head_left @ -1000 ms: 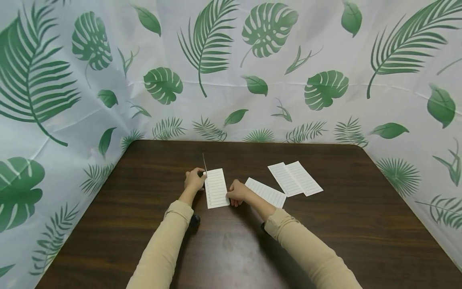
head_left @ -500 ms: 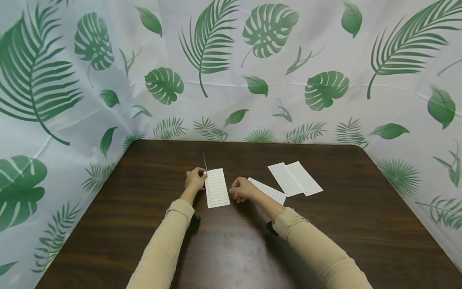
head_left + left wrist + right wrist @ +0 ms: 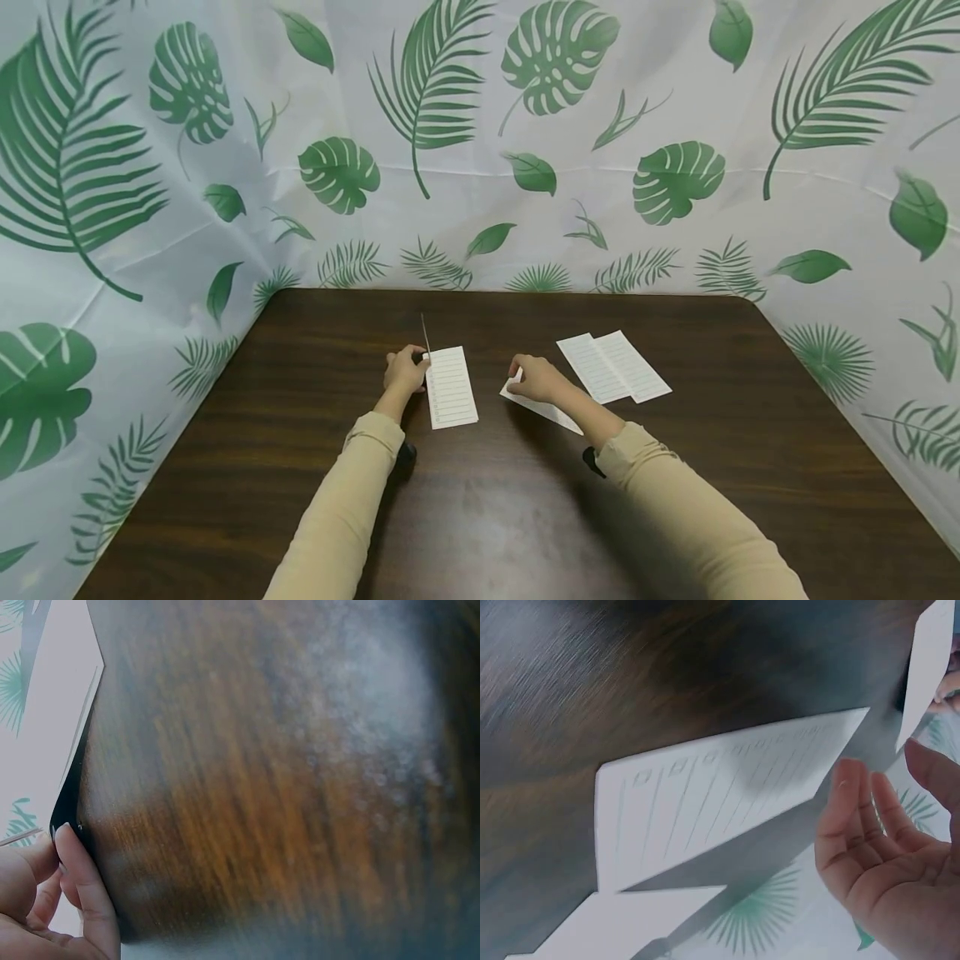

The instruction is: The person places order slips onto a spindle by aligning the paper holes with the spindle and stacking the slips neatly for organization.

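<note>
Left hand: thumb and fingers pinching the left edge of a ruled pad; right hand: fingers gently bent, thumb held apart, grasping nothing, poised at the near left end of a loose sheet.

Ruled pad: white, oblong, lying left of centre on the table, long sides running away from the person; fine dark rules across its face; more than one layer at the edge in the left wrist view, with black beneath.

Thin strip: narrow, brownish, rising beside the left thumb; whether a rod or a cover seen edge-on cannot be told.

Loose sheet: white, set aslant, partly hidden by the right hand in the head view; small printed squares in a row along one long edge, a thin line running from each.

Two overlapping sheets: white, ruled, side by side, beyond the right forearm.

Sleeves: beige, cuffed; table: dark brown, wood-grained, glossy; backdrop: white, green-leaf print.
</note>
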Motion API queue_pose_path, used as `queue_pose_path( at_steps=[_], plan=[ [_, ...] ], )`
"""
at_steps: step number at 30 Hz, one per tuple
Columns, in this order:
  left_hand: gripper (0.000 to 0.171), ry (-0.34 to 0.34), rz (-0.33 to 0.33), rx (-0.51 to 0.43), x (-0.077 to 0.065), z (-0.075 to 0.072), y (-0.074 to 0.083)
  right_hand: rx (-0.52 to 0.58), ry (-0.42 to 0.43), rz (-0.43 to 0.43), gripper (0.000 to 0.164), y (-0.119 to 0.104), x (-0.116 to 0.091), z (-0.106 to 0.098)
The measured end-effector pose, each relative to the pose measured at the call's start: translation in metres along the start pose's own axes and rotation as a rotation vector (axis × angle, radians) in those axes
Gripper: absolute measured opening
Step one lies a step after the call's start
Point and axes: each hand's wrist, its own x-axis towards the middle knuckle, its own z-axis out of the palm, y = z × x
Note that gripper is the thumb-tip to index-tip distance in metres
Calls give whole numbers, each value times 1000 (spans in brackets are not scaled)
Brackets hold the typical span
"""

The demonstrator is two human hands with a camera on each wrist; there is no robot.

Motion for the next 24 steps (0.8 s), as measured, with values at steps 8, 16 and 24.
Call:
queue_pose_path(
  at_steps=[8, 16, 24],
  plan=[
    [31, 15, 23, 3, -2, 0, 0, -128, -41, 33, 44, 14, -6, -10],
    [30, 2, 9, -27, 8, 2, -6, -216, -119, 146, 64, 21, -9, -12],
    [31, 18, 34, -12, 28, 15, -20, -240, -88, 249, 73, 26, -8, -7]
  ],
)
